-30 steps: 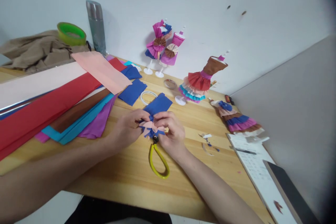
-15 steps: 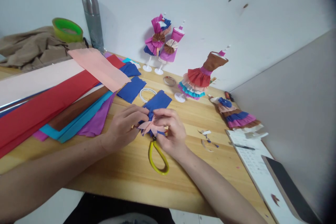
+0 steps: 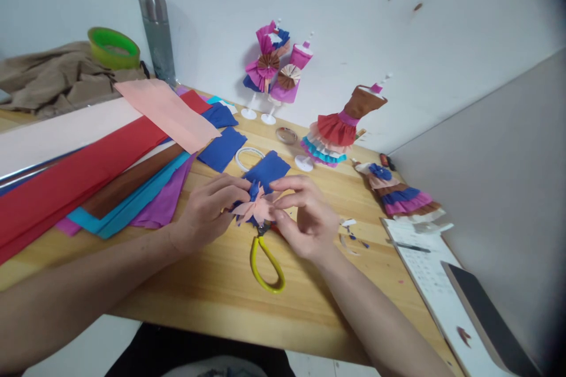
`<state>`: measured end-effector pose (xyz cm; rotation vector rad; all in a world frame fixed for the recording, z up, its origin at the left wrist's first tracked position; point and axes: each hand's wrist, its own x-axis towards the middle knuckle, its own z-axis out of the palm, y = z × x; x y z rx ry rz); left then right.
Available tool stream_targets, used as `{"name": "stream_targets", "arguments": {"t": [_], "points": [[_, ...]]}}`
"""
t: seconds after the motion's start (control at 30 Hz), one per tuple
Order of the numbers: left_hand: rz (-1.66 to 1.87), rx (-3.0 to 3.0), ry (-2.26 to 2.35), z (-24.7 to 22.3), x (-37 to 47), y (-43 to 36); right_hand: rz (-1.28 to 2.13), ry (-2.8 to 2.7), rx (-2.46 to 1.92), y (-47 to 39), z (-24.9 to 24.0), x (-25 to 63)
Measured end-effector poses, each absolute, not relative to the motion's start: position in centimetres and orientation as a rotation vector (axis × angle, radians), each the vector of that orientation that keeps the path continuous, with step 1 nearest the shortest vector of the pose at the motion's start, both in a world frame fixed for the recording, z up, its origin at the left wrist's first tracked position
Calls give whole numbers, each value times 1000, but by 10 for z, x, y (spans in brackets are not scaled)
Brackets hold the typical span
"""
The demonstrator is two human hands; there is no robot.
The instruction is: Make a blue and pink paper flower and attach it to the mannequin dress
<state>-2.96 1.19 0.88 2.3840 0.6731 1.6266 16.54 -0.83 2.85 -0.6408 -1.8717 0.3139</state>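
A paper flower [image 3: 255, 208] with pointed peach petals over blue paper sits between my two hands above the table. My left hand [image 3: 210, 207] pinches it from the left, its fingertips partly hidden behind the petals. My right hand [image 3: 305, 218] is at the flower's right side, thumb and a fingertip meeting at a peach petal's edge while the index finger stays raised above. Just below the flower lie scissors with yellow handles [image 3: 267, 271], their blades mostly hidden. A blue crepe paper piece [image 3: 267, 169] lies right behind the flower.
Folded crepe strips, including a red one [image 3: 84, 182] and a peach one [image 3: 168, 115], cover the left side. Small dress forms, one in a brown-topped dress [image 3: 345, 123], stand along the wall. A bottle [image 3: 157, 35], green tape roll [image 3: 114, 48], paper scraps [image 3: 351, 235] and phone [image 3: 486, 312] lie around.
My right hand has drawn back to the right from the flower's middle, its fingers more spread. More of the peach petals shows. My left hand keeps its hold.
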Motion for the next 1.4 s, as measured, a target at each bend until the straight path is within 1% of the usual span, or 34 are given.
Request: {"name": "stream_targets", "arguments": {"t": [0.17, 0.4, 0.5, 0.6, 0.73, 0.9, 1.0, 1.1, 1.27, 1.4], "points": [[1594, 2377, 652, 7, -29, 12, 237, -2064, -685, -5, 39, 170], [1626, 2455, 598, 8, -29, 13, 218, -2160, -647, -6, 37, 169], [1613, 2479, 606, 7, -29, 13, 292, -2106, -680, -7, 37, 167], [1595, 2480, 612, 5, -29, 14, 451, -1994, -752, -8, 37, 167], [1577, 2446, 625, 5, -29, 13, 559, -1953, -725, -8, 38, 171], [1538, 2378, 622, 5, -28, 12, 405, -2178, -643, -5, 38, 172], [1546, 2318, 658, 4, -28, 12, 328, -2211, -628, -3, 36, 171], [1544, 2310, 700, 4, -28, 11, 337, -2175, -670, -3, 35, 171], [1550, 2331, 673, 3, -27, 11, 452, -2093, -734, -3, 37, 172], [1550, 2348, 673, 2, -27, 13, 453, -2142, -758, -5, 37, 172]]}}
